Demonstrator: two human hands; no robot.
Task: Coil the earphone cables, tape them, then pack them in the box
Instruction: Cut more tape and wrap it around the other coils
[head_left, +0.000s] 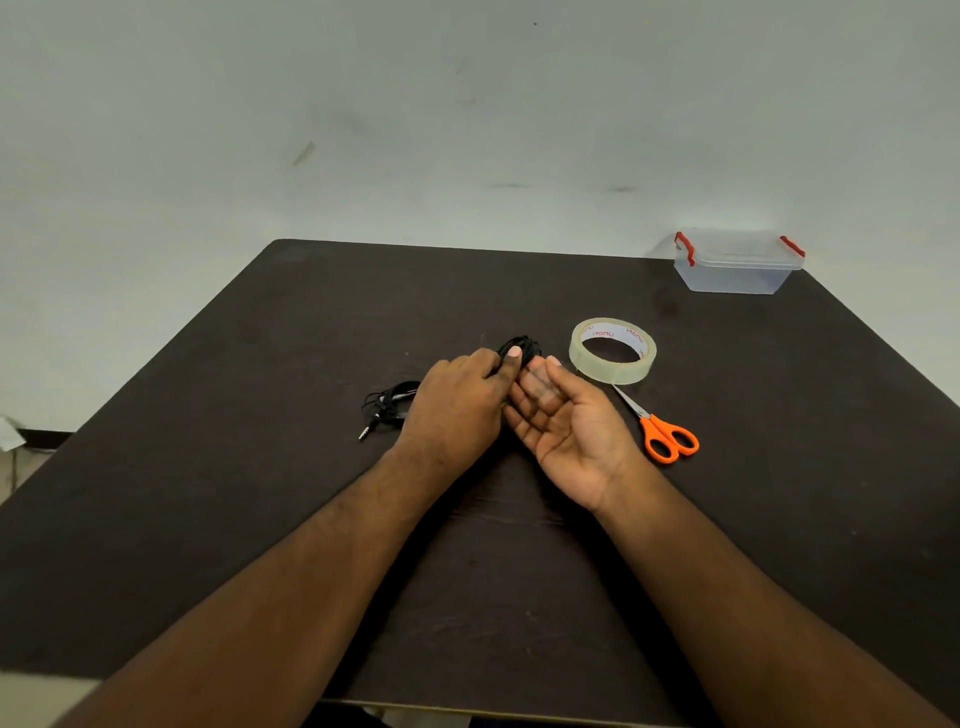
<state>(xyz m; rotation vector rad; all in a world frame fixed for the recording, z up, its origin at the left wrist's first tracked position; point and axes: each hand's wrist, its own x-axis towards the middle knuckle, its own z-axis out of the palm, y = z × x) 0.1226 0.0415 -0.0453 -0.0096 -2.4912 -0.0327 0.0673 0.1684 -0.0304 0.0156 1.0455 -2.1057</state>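
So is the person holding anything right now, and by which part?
The left hand pinches a coiled black earphone cable by its near side, between thumb and fingers. The right hand lies open, palm up, a clear strip of tape across its fingers.

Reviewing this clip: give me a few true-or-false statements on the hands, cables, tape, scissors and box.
1. The left hand pinches a coiled black cable. True.
2. The box is open. False: its lid is on.
3. The scissors lie right of the right hand. True.
4. The tape roll sits inside the box. False: it lies on the table.
5. A second cable lies on the table. True.
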